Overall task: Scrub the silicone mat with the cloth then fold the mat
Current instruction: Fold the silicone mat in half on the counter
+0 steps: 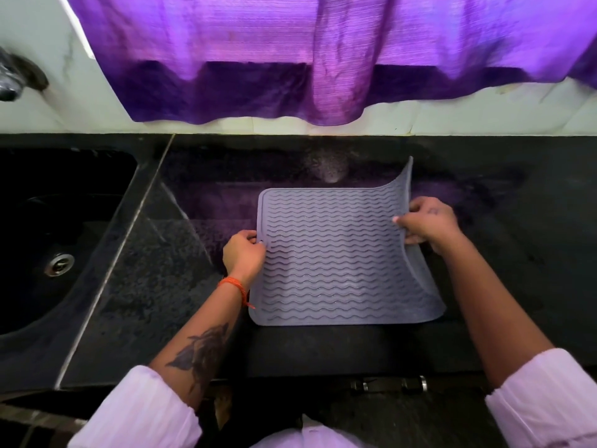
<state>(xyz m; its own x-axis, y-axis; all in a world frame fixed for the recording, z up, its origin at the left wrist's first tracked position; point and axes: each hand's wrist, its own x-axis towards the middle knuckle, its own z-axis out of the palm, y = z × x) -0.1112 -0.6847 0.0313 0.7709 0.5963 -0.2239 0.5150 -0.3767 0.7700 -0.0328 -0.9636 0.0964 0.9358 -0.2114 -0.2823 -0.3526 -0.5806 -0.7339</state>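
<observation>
A grey silicone mat (332, 253) with wavy ridges lies on the black stone counter (161, 286). My left hand (244, 252) pinches the mat's left edge near its middle. My right hand (429, 223) grips the right edge and lifts it, so that side curls up and its far right corner stands off the counter. The left side and near edge of the mat stay flat. No cloth is in view.
A black sink (48, 240) with a metal drain (59, 264) sits at the left. A tap (13, 79) juts from the wall at the top left. A purple curtain (323, 59) hangs over the tiled wall behind the counter.
</observation>
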